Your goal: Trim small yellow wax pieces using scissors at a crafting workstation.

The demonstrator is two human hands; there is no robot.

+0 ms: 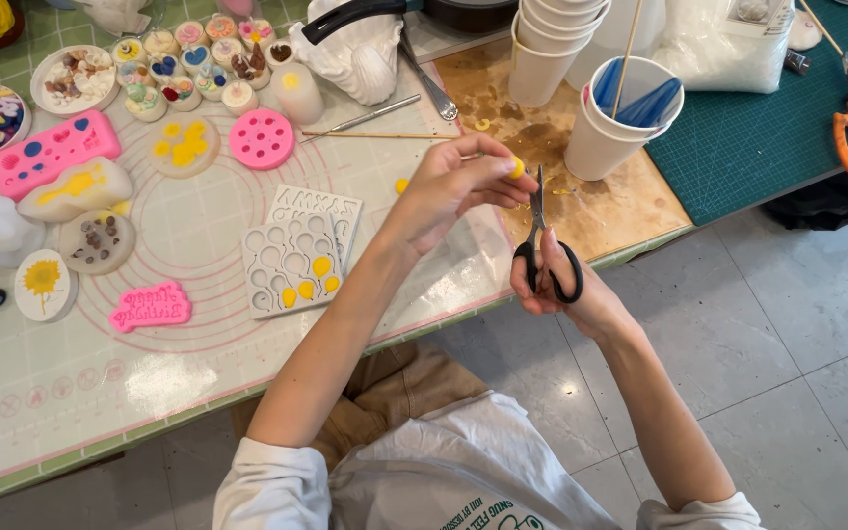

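your left hand pinches a small yellow piece over the worktop's near edge; right hand grips black scissors, blades up just under it. trimming looks underway; the clear mould holds four yellow casts, most cavities bare.

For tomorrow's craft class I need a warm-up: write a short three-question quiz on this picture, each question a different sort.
1. True or false: the right hand holds black scissors.
2. What colour is the small piece pinched in the left hand?
3. Which mould lies nearest the left forearm? A) the pink round mould B) the white tray mould C) the pink oblong mould

Key: 1 true; 2 yellow; 3 B.
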